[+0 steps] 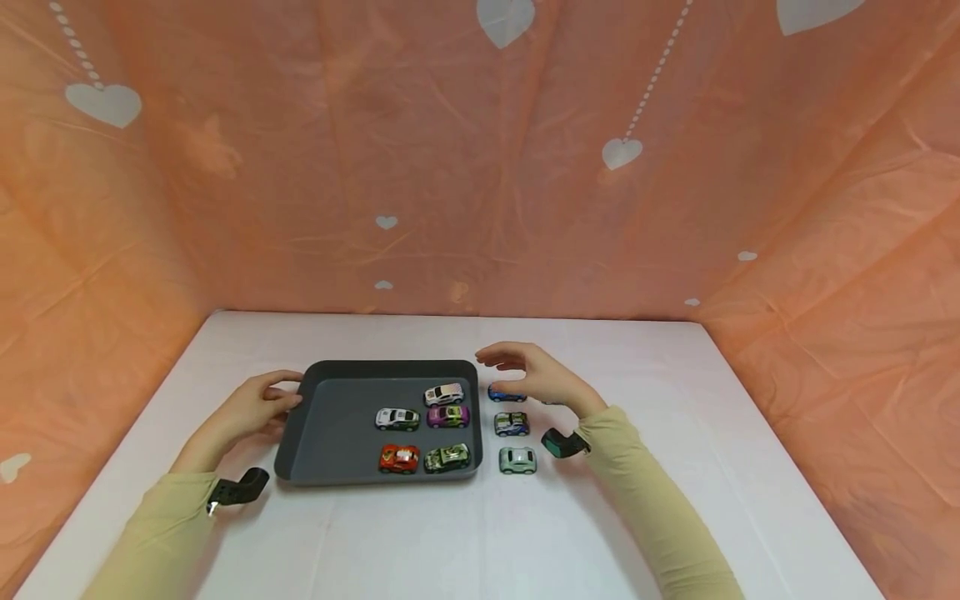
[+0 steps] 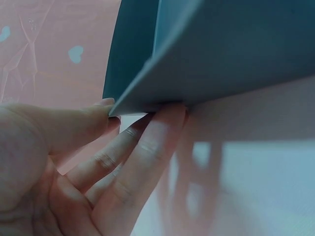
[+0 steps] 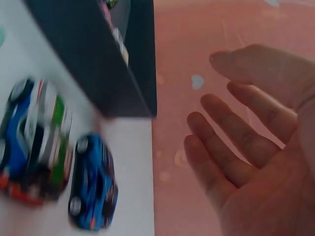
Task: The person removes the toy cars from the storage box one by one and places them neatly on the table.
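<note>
My left hand [image 1: 251,408] pinches the left rim of a dark grey tray [image 1: 322,450]. In the left wrist view its thumb lies on the rim and its fingers reach under the tray's edge. My right hand [image 1: 536,375] hovers by the tray's right far corner, fingers spread and holding nothing, as the right wrist view shows. Below it, a blue toy car [image 3: 93,182] is partly hidden in the head view. Nearer me, right of the tray, stand a multicoloured toy car [image 1: 512,424] and a pale green toy car [image 1: 517,460].
Inside the tray sit a white toy car [image 1: 444,394], a purple one [image 1: 447,416], a white-and-black one [image 1: 397,419], a red one [image 1: 399,458] and a camouflage one [image 1: 447,457]. Orange cloth [image 1: 420,167] with hearts walls the white table [image 1: 375,542] at back and sides.
</note>
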`<move>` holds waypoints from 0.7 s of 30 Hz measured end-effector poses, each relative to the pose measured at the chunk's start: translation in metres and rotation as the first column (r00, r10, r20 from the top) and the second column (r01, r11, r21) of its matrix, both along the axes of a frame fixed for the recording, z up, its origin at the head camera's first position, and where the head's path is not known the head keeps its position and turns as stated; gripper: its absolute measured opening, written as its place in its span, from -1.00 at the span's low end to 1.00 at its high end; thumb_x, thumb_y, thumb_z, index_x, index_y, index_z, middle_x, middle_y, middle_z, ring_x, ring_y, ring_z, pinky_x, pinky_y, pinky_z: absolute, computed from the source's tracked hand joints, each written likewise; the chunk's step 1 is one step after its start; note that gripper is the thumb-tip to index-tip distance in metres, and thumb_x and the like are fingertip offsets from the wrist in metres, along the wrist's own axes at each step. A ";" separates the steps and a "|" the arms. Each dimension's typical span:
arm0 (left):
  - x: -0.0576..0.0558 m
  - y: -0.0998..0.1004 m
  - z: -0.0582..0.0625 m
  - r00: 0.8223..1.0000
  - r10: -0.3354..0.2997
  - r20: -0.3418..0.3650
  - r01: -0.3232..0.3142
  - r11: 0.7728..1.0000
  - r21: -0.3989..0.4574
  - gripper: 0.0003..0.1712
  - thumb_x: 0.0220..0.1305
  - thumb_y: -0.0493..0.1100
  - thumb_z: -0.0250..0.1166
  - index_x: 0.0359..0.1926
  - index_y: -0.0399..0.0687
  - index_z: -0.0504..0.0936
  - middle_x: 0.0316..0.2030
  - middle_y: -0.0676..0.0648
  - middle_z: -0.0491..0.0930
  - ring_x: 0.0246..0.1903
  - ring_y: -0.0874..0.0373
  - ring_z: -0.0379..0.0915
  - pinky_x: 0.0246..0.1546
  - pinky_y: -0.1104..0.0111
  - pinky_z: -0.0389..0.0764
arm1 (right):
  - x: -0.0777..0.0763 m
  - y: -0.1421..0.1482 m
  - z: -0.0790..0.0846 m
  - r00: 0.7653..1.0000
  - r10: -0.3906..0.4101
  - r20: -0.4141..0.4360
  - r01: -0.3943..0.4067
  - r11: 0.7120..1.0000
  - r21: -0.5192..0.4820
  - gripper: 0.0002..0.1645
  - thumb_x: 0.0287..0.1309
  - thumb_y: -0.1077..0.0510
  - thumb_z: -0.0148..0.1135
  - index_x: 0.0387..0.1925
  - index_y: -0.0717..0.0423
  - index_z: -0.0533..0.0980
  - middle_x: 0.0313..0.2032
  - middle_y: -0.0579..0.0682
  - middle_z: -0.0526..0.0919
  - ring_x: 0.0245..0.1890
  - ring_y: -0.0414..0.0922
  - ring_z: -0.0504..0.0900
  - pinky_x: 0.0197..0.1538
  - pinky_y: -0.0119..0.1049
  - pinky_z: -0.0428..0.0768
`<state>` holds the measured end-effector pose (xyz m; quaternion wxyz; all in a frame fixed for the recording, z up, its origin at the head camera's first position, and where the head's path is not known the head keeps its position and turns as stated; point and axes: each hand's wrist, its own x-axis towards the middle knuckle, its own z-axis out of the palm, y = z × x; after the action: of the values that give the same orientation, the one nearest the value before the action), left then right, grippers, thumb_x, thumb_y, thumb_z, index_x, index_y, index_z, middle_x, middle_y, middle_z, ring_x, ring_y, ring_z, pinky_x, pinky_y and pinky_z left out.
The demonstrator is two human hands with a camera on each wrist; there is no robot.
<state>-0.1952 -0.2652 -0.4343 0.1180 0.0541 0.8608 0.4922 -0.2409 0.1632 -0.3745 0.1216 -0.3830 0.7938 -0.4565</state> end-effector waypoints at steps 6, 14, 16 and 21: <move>0.000 0.001 -0.002 1.000 0.002 -0.003 -0.002 1.000 0.004 -0.50 0.37 -0.33 0.13 0.25 -0.46 0.25 -0.17 -0.43 0.59 -0.38 -0.03 0.61 -0.45 0.21 0.62 | 0.003 -0.025 0.001 0.999 0.051 0.002 -0.051 0.999 -0.015 -0.45 0.08 0.47 0.26 0.15 0.45 0.39 0.11 0.30 0.49 0.13 0.21 0.45 0.21 0.05 0.34; 0.000 0.003 -0.001 1.000 0.002 -0.005 -0.002 1.000 0.021 -0.49 0.36 -0.33 0.14 0.25 -0.47 0.25 -0.23 -0.38 0.61 -0.38 -0.02 0.61 -0.46 0.22 0.62 | -0.014 -0.052 -0.032 0.993 0.110 0.050 -0.109 0.994 -0.013 -0.45 0.13 0.36 0.29 0.18 0.35 0.41 0.15 0.27 0.47 0.13 0.18 0.46 0.16 -0.02 0.41; 0.000 0.003 -0.001 1.000 0.002 -0.007 -0.002 1.000 0.018 -0.49 0.36 -0.33 0.14 0.25 -0.47 0.25 -0.23 -0.37 0.61 -0.39 -0.02 0.61 -0.46 0.22 0.62 | -0.013 -0.059 -0.033 0.991 0.123 0.060 -0.123 0.992 -0.003 -0.44 0.12 0.35 0.30 0.17 0.36 0.41 0.15 0.27 0.48 0.14 0.17 0.46 0.14 0.00 0.42; 0.000 0.003 -0.002 1.000 0.000 -0.016 0.000 1.000 0.019 -0.50 0.36 -0.35 0.13 0.24 -0.48 0.26 -0.23 -0.39 0.61 -0.40 -0.02 0.61 -0.47 0.22 0.62 | -0.011 -0.075 -0.037 0.982 0.158 0.101 -0.162 0.986 0.038 -0.43 0.15 0.31 0.29 0.20 0.34 0.39 0.16 0.27 0.47 0.18 0.14 0.43 0.18 -0.02 0.39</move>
<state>-0.1954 -0.2624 -0.4361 0.1104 0.0591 0.8570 0.4999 -0.2523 0.0882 -0.4112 0.2053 -0.4200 0.7637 -0.4452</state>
